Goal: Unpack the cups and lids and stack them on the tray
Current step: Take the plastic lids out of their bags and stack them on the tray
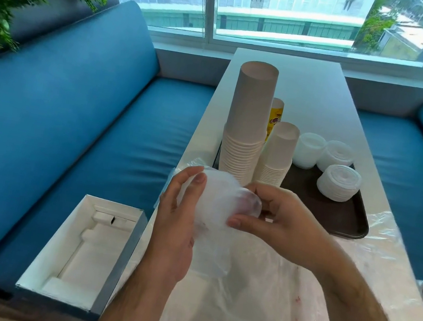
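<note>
A dark tray point(346, 216) on the white table carries a tall stack of upside-down paper cups point(246, 127), a shorter cup stack point(278, 154) and three piles of clear lids point(338, 183). In front of the tray, my left hand point(178, 210) and my right hand point(275, 221) both grip a stack of clear lids point(220, 206) still wrapped in thin plastic. The left hand holds its near side, and the right hand's fingers pinch the far end.
Loose plastic wrapping point(263, 309) covers the near part of the table point(314, 93). An open white box point(83, 251) sits on the blue bench point(71, 122) at left. A yellow cup point(275, 115) stands behind the stacks. Another blue bench point(407, 154) is at right.
</note>
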